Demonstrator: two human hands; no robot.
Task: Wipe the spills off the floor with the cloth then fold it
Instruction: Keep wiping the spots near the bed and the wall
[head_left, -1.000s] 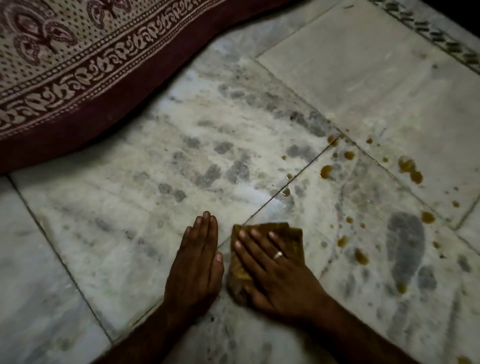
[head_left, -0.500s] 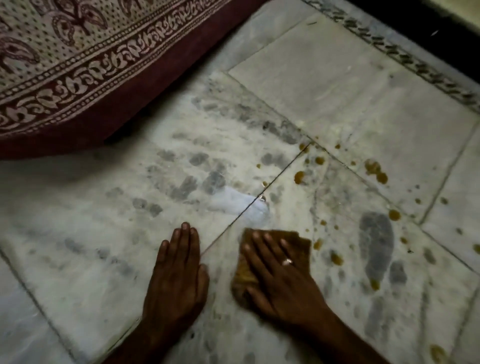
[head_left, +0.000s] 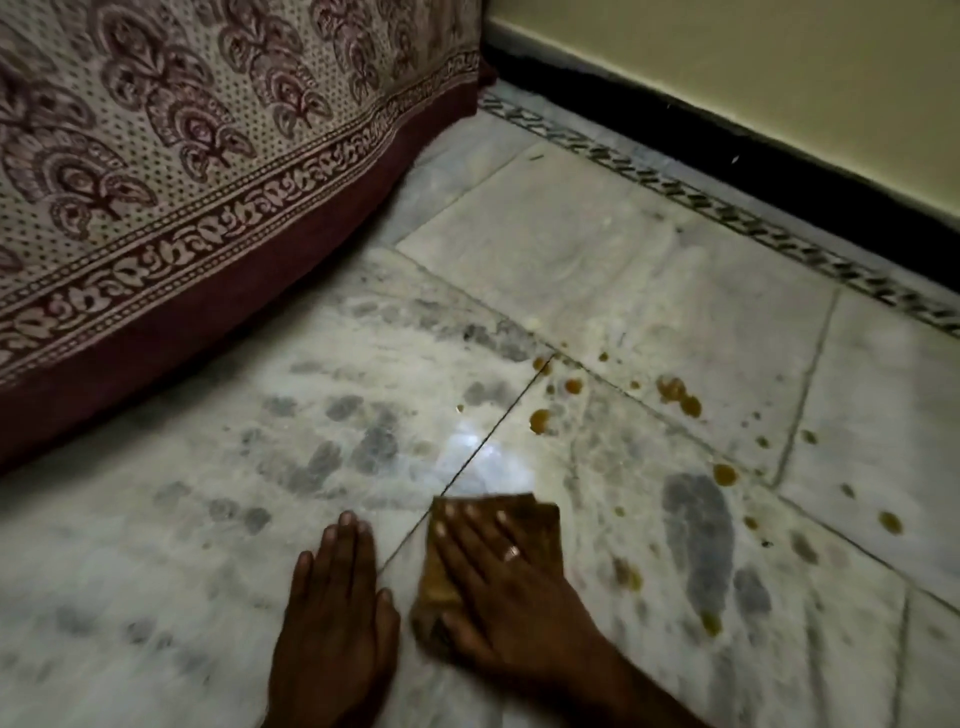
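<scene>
**Floor wipe, spills outstanding**

Brown cloth (head_left: 543, 525) flat on floor (head_left: 649, 291), pressed under right hand (head_left: 498, 587), fingers spread straight. Left hand (head_left: 337, 613) flat, empty, beside it. Amber spills (head_left: 540, 420) lie beyond. Risk: cloth, if saturated, smears drops wider.

Polished marble floor (head_left: 675, 291), smooth and glossy, mirroring a pale patch of light; grey-veined, smudged dull in places. Amber spills (head_left: 540, 420) on it, beading wet and shiny. Brown cloth (head_left: 543, 525), soft woven fabric, matt. Thin metal ring (head_left: 511, 552) on the right hand (head_left: 498, 587), gleaming. Printed bedcover (head_left: 182, 156), matt woven cloth with a plain maroon hem. Painted wall (head_left: 779, 78), flat and matt; black skirting (head_left: 675, 140) below, finish too dark to tell.
</scene>
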